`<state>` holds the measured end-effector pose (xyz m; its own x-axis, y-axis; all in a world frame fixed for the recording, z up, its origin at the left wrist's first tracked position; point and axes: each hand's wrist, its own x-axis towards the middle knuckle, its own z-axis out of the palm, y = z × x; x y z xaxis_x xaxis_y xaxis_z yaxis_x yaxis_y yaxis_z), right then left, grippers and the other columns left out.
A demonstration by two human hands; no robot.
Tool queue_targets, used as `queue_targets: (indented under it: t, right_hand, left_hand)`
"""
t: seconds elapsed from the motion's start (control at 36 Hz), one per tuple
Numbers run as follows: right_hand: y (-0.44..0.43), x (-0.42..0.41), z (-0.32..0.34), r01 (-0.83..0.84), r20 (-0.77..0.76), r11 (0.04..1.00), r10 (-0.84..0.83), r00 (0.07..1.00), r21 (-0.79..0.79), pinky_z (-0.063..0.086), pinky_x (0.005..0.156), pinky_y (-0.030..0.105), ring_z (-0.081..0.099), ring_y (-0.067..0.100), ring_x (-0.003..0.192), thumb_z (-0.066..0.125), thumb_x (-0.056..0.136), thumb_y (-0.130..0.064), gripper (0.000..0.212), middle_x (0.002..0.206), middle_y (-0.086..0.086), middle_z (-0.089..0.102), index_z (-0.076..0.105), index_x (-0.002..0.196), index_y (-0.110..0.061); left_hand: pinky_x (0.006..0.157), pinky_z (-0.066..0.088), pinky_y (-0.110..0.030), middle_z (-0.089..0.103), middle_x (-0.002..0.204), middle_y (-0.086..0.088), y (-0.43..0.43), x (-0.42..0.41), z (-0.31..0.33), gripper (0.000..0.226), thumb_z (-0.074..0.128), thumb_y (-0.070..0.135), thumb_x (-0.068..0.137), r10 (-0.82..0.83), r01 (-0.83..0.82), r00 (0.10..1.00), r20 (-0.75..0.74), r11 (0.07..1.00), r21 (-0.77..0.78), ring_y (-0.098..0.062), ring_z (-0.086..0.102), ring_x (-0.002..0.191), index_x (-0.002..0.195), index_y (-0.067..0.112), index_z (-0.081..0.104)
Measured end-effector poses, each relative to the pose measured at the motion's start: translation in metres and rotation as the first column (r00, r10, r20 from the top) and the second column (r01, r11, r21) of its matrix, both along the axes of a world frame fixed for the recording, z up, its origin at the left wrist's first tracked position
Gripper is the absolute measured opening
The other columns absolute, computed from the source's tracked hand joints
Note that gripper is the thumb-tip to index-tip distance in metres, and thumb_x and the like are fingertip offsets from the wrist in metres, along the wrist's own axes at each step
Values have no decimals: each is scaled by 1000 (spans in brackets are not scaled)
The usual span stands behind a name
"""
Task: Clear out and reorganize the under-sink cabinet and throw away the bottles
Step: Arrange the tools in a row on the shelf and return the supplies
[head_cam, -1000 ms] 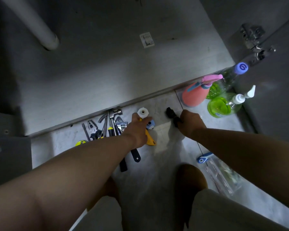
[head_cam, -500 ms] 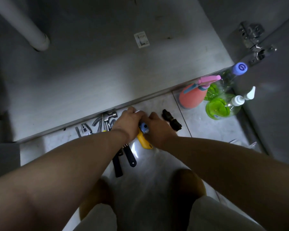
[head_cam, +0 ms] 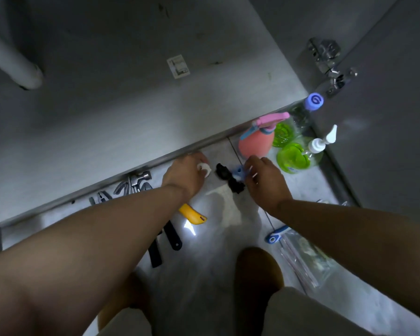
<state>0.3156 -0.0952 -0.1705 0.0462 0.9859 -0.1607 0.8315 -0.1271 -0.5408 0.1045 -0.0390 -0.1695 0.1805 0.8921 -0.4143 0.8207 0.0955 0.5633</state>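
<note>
Your 2 hands have just split apart: half a second ago they were bunched together over the yellow-handled tool, and now each carries off its own small piece. Your left hand sits near the cabinet's front edge with its fingers curled shut around a small white plastic fitting, while your right hand pinches a small blue plastic part between its fingertips, just beside the black knobbly fitting lying on the pale tiled floor. So you're sorting loose bits, not bottles yet. The grey cabinet floor above looks cleared, the hammer and metal hand tools lie in a row to your left, and the bottles wait untouched at the right: the pink spray bottle, the green pump bottle and the clear bottle with a blue cap, standing close together by the cabinet door. I'd judge the throwing-out step is not yet begun.
</note>
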Motion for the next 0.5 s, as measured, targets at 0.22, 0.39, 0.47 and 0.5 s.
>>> queue_targets:
  t: [0.22, 0.39, 0.47, 0.5]
  right_hand:
    - [22, -29, -5, 86, 32, 987, -83, 996, -135, 40, 68, 38, 59, 44, 89, 56, 84, -9, 39, 122, 17, 45, 48, 122, -13]
    - [29, -27, -15, -3, 162, 970, 44, 986, -245, 48, 77, 44, 61, 45, 103, 59, 87, -19, 77, 138, 16, 42, 22, 154, -30]
    - [39, -28, -20, -2, 121, 958, 38, 992, -287, 49, 88, 45, 58, 43, 112, 56, 92, -29, 65, 135, 20, 50, 30, 152, -24]
    - [43, -29, -21, 1, 125, 959, 36, 991, -282, 48, 89, 43, 58, 41, 113, 56, 93, -29, 58, 133, 20, 52, 37, 147, -21]
  left_hand:
    - [91, 53, -31, 75, 106, -8, 6, 2, -10, 18, 63, 13, 87, 166, -166, 986, 18, 986, -5, -26, 68, 105, 99, 18, 76]
    - [95, 53, -33, 75, 108, -2, 2, -7, -18, 26, 58, 8, 89, 191, -188, 980, 61, 981, -55, -22, 68, 105, 100, 25, 74]
    - [93, 52, -27, 75, 107, 1, 0, -12, -19, 26, 61, 9, 88, 181, -178, 982, 58, 983, -48, -19, 69, 103, 104, 25, 74]
    - [93, 52, -27, 75, 107, 2, -1, -14, -19, 26, 61, 9, 87, 175, -172, 982, 64, 984, -55, -18, 69, 103, 103, 25, 74]
